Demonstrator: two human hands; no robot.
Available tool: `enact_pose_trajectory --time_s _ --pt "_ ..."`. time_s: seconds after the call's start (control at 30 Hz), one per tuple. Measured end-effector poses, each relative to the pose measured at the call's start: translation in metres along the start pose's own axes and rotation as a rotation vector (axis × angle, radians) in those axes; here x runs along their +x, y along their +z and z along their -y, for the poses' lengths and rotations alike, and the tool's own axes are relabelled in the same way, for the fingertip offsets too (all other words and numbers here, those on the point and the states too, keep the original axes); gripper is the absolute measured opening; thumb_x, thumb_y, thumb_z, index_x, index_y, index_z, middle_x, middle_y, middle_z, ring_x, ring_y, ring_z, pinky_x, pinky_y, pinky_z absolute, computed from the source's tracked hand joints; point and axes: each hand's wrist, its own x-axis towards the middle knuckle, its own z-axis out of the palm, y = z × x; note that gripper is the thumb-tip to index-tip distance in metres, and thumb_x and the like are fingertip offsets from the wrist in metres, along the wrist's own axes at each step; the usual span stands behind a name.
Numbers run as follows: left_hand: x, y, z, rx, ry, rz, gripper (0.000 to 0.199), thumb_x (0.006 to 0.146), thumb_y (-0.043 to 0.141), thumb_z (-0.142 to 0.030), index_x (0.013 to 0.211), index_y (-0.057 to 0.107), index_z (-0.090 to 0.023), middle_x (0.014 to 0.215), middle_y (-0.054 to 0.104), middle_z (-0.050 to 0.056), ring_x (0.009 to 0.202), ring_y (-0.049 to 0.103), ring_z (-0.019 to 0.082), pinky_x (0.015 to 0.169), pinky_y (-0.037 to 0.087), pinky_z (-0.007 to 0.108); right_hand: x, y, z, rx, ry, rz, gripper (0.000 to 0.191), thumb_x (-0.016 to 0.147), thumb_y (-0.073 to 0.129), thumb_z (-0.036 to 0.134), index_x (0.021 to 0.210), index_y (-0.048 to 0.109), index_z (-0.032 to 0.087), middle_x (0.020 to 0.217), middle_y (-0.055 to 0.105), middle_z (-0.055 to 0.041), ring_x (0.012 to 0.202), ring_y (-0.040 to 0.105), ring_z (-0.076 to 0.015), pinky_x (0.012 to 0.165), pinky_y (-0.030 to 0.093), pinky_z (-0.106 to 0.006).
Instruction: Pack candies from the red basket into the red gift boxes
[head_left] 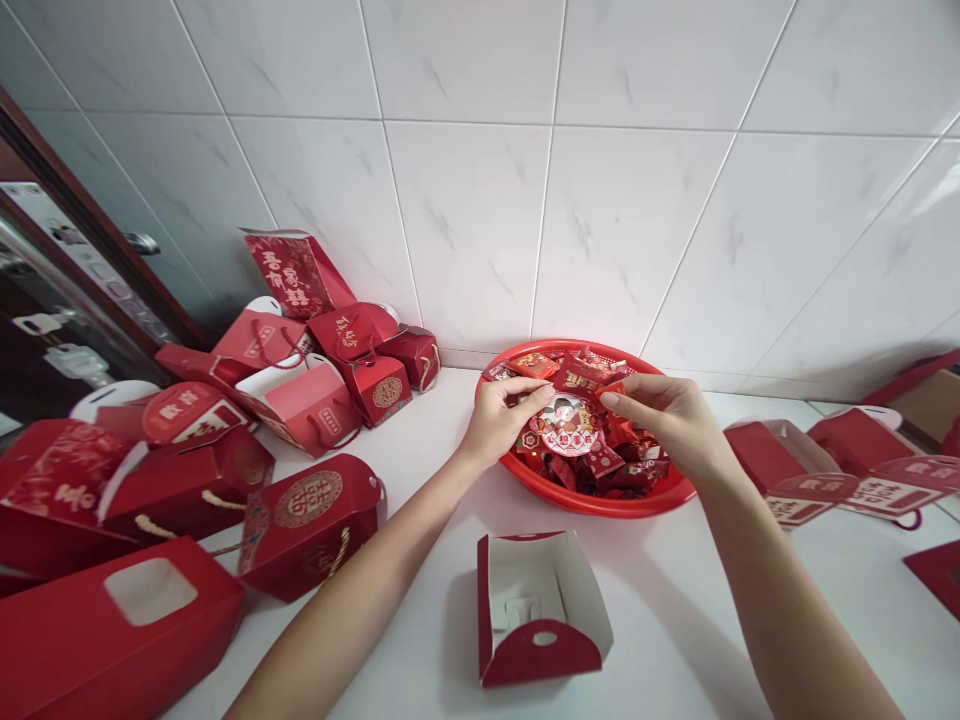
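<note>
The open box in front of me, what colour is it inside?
White, clearest in the head view.

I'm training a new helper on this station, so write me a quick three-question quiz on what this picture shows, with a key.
1. True or false: the open box stands nearer the camera than the red basket.

2. The left hand and the right hand are both over:
a) the open box
b) the red basket
c) the bare tabletop

3. Fill in: the wall behind the red basket is covered with pale ____.

Key: 1 true; 2 b; 3 tiles
</note>
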Motion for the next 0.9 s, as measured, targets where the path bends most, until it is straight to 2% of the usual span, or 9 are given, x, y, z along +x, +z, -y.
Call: enact_pose_trajectory --time_s 0.23,0.33,0.43,0.57,0.7,0.8,0.9 --pt "-0.0007 -0.0002 -0.0053 0.074 0.016 0.062 0.025 0.074 0.079 -0.042 0.084 0.082 -0.019 0.087 0.081 0.006 0.085 0.073 0.025 0.078 0.056 0.034 0.0002 -0.0008 0.0014 -0.068 -0.018 0.052 0.035 0.077 0.079 0.054 0.073 0.076 0.019 0.070 0.070 -0.0042 0.064 0.057 -0.0172 0.056 0.045 -0.029" --pt "-0.0011 0.0002 -0.0068 0.110 0.029 0.058 0.023 0.075 0.076 -0.040 0.081 0.081 -0.019 0.084 0.080 0.005 0.081 0.071 0.023 0.075 0.054 0.032 0.0004 -0.0010 -0.0001 0.000 0.014 0.053 0.034 0.077 0.080 0.053 0.076 0.076 0.019 0.073 0.070 -0.0035 0.067 0.059 -0.0167 0.059 0.046 -0.028" --pt "-0.0011 0.0008 -0.0066 0.134 0.038 0.020 0.021 0.075 0.075 -0.039 0.077 0.079 -0.019 0.083 0.079 0.004 0.081 0.070 0.023 0.075 0.053 0.031 0.0024 -0.0016 -0.0030 0.157 0.067 -0.026 0.034 0.072 0.085 0.051 0.071 0.073 0.019 0.073 0.068 -0.0023 0.068 0.059 -0.0153 0.061 0.048 -0.026" --pt "-0.0003 0.0010 -0.0048 0.115 0.031 -0.023 0.020 0.075 0.074 -0.039 0.077 0.079 -0.019 0.080 0.078 0.004 0.079 0.069 0.022 0.074 0.053 0.032 0.0062 -0.0044 -0.0036 0.364 0.188 -0.161 0.042 0.057 0.093 0.051 0.065 0.068 0.019 0.065 0.061 0.0005 0.052 0.047 -0.0092 0.044 0.037 -0.023" --pt "0.0001 0.0007 -0.0043 0.100 0.028 -0.029 0.021 0.075 0.075 -0.039 0.077 0.079 -0.019 0.079 0.078 0.004 0.078 0.069 0.022 0.075 0.053 0.032 0.0074 -0.0065 -0.0007 0.415 0.231 -0.122 0.046 0.059 0.090 0.057 0.067 0.066 0.019 0.059 0.057 0.0028 0.041 0.040 -0.0063 0.038 0.028 -0.023" --pt "0.0002 0.0005 -0.0043 0.082 0.022 -0.034 0.022 0.073 0.077 -0.041 0.076 0.079 -0.019 0.078 0.077 0.003 0.077 0.068 0.021 0.074 0.053 0.032 0.0071 -0.0065 0.0013 0.442 0.214 -0.066 0.044 0.061 0.088 0.055 0.063 0.061 0.020 0.055 0.054 0.0035 0.042 0.045 -0.0087 0.039 0.034 -0.025" --pt "0.0005 0.0002 -0.0042 0.067 0.015 -0.048 0.023 0.071 0.079 -0.041 0.076 0.080 -0.019 0.078 0.077 0.003 0.076 0.068 0.021 0.073 0.053 0.031 0.0067 -0.0065 0.0024 0.466 0.241 -0.058 0.039 0.055 0.094 0.043 0.068 0.066 0.020 0.064 0.062 0.0021 0.048 0.054 -0.0106 0.046 0.043 -0.026"
